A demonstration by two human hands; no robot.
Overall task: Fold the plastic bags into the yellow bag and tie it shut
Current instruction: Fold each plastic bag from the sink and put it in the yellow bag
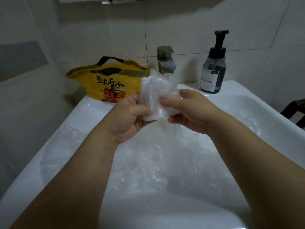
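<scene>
A folded clear plastic bag (159,93) is held up above the white sink between both hands. My left hand (128,118) pinches its left and lower edge. My right hand (186,109) grips its right side, thumb on the front. The yellow bag (109,80), with black handles and a printed cartoon, stands open-topped on the sink's back left corner, just behind and left of the folded bag. More crumpled clear plastic bags (156,159) lie loose in the basin under my forearms.
A white sink (85,111) fills the lower view. A metal faucet (165,60) stands at the back centre against the tiled wall. A dark pump bottle (213,70) sits on the back right rim. A dark chair part (295,111) shows at the right edge.
</scene>
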